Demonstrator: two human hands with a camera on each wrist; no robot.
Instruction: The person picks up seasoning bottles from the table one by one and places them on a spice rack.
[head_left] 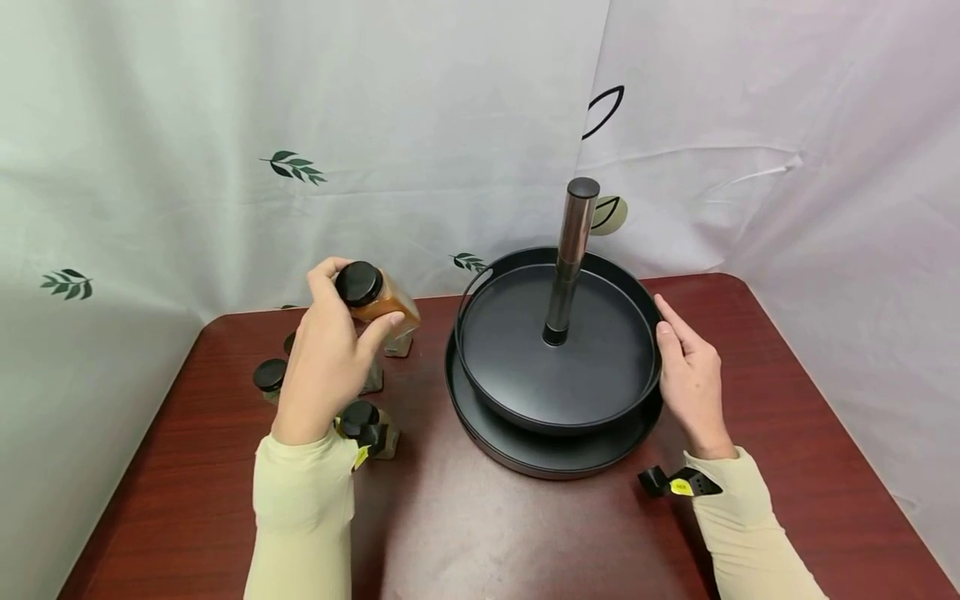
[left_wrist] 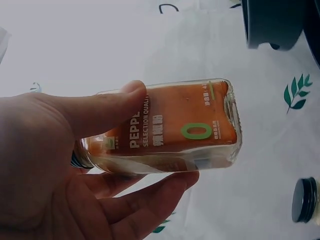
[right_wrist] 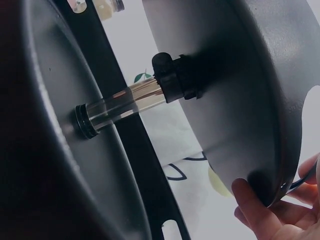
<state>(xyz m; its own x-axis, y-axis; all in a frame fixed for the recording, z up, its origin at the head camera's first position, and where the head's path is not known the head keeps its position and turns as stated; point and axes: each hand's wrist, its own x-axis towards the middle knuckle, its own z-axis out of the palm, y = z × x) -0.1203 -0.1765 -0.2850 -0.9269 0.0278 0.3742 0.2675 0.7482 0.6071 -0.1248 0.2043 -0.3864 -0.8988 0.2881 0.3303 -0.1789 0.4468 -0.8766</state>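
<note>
Head view: left hand (head_left: 330,358) holds a spice jar (head_left: 390,304), thumb on one side and fingers round the other; jar is tilted, black lid toward the person's left, raised above the dark red table (head_left: 765,392), well apart from the two-tier black stand; left wrist view shows orange-red powder in clear glass, label partly under the thumb, "SELECTION QUALITY" partly legible; right hand (head_left: 690,383) grips the right rim of the upper tray (head_left: 502,350), thumb on one face and fingers on the other in the right wrist view; lower tray (head_left: 555,462) lies beneath, a post (head_left: 573,242) rising from the upper one; between tiers, a clear tube (right_wrist: 112,111) with thin pale sticks inside; more jars (head_left: 360,417) stand near and partly behind the left hand and wrist; white leaf-printed cloth (head_left: 420,117) hangs behind.
</note>
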